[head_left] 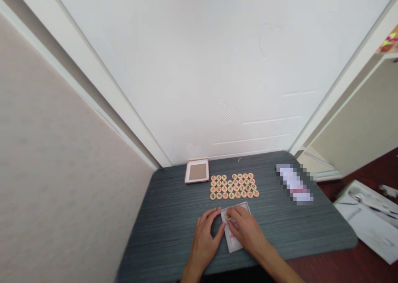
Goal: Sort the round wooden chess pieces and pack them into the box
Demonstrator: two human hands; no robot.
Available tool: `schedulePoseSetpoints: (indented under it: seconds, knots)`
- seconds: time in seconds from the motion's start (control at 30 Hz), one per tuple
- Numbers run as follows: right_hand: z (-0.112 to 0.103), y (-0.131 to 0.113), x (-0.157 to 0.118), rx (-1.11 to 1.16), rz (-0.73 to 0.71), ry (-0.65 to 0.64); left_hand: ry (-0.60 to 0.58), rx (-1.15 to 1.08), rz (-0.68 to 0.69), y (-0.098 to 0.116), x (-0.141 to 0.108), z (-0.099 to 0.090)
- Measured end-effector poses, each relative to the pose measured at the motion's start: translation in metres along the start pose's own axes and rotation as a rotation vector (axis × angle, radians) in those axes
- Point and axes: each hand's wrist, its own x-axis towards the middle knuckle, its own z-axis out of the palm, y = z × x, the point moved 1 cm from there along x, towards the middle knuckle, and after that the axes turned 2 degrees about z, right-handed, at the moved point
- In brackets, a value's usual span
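A: Hands at the near edge of the grey worktop (161, 216). The right hand (245, 229) lies over a white tray (234, 243) and pinches one round wooden piece (229, 217) between its fingertips.

B: And the left hand (205, 237)?

A: Flat, fingers loose, grasping nothing. Its fingertips touch the tray's left edge.

B: The remaining pieces?

A: Set out in rows (234, 186) just beyond the tray, tan discs with red or dark marks, touching one another. Marks too small to read.

B: Anything else on the worktop?

A: A square lid or box (197, 171) with a brown inside, just left of the rows at the far edge. To the right, well apart, a blurred white object (294, 183). White door (199, 67) behind; white package (370, 216) on the floor at right.
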Motion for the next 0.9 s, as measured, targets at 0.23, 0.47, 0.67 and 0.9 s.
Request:
schedulePoseSetpoints:
  seconds: [0.23,0.47,0.67,0.9]
  knots:
    - [0.008,0.004,0.000,0.112,-0.005,-0.028,-0.010,0.015,-0.015,-0.003,-0.001,0.003]
    - [0.009,0.004,-0.003,0.134,-0.025,0.018,0.015,0.009,-0.006,-0.001,0.000,0.002]
    - [0.012,0.004,-0.002,0.096,0.011,0.030,0.011,0.004,-0.005,-0.001,0.000,0.002]
    - [0.012,0.001,0.003,0.012,0.071,0.014,-0.008,-0.007,0.000,-0.003,0.001,0.002]
